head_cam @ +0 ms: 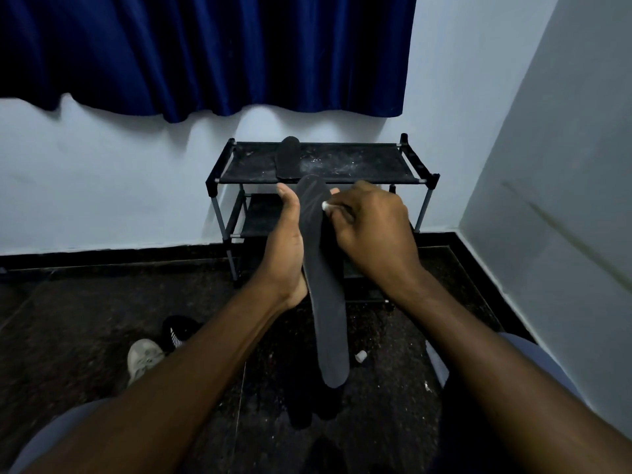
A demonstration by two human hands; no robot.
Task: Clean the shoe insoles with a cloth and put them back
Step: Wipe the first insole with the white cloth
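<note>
- Two bare forearms (191, 388) reach forward from the seated person's knees and meet above the dark floor (85, 319).
- Between them is a long black insole (326, 302), held in the air and tilted, the heel toward the person and the toe toward the rack (359, 162).
- The left hand (285, 241) holds it from below: the thumb lies along the left edge, and one fingertip shows at the right edge.
- The right hand (372, 227) has curled fingers which pinch a small white cloth (325, 206) and press it on the front part of the insole.
- I judge that the wiping step is in hand, near the toe end.
- The next move probably calls for strokes down toward the heel, with firm support from below, because the insole looks thin and may bend.
- The insole surface is matt and smooth, rounded at both ends and narrower in the middle.
- A second insole (288, 157), same shape, lies on the top shelf of the rack, which is dark fabric with white dust marks on a thin metal frame.
- A pale shoe (143, 359) and a black shoe (178, 331) stand on the speckled floor at the left; the insoles must go back there.
</note>
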